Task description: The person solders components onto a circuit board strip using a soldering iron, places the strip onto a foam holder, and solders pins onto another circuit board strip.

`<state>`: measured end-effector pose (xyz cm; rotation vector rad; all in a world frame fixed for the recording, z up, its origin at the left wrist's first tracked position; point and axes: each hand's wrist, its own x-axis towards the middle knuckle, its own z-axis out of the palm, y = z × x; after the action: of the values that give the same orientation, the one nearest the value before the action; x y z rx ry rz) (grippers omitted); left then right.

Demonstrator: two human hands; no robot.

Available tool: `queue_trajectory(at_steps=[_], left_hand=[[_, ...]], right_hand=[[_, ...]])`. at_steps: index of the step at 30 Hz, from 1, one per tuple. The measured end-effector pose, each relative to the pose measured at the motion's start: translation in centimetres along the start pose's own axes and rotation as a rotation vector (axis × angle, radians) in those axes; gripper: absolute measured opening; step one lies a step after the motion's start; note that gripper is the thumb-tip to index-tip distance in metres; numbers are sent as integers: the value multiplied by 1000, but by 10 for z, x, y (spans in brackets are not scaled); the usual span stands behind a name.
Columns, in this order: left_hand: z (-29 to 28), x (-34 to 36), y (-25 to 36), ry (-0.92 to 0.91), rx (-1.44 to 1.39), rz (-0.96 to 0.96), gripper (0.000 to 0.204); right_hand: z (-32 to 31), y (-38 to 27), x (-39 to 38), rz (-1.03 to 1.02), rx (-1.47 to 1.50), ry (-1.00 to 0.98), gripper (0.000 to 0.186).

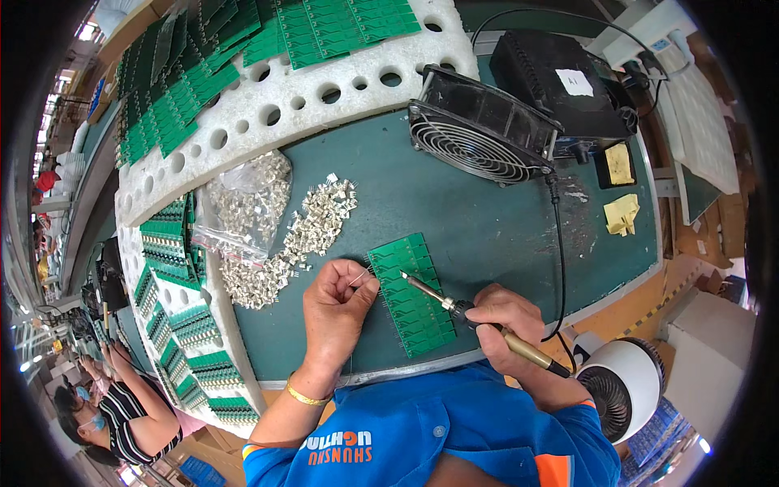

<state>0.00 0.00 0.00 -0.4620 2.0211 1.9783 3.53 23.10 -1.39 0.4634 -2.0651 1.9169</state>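
Note:
A green circuit board panel (414, 321) lies on the teal mat (341, 142), with short pins along its left edge. My left hand (339, 312) is at that edge, thumb and fingertips pinching a thin solder wire (359, 276). My right hand (507, 325) grips a soldering iron (432, 292), its metal tip over the upper left part of the board. Small white connectors (316, 223) lie loose in a pile beside my left hand, and a plastic bag of them (243, 203) is behind the pile.
Foam racks (292, 105) hold many boards at back and left. A black fan (483, 126), a black soldering station (540, 65) with cable and yellow sponges (618, 165) stand back right. A white fan (629, 381) is below the right edge. A co-worker (146, 414) works at lower left.

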Motion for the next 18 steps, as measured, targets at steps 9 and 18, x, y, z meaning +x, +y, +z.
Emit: queue_trajectory(at_steps=[9, 18], left_hand=[[2, -1, 4, 0, -12, -29, 10], [0, -2, 3, -16, -62, 5, 7]], right_hand=[[-2, 1, -1, 3, -9, 5, 13], [-3, -2, -1, 17, -26, -8, 13]])
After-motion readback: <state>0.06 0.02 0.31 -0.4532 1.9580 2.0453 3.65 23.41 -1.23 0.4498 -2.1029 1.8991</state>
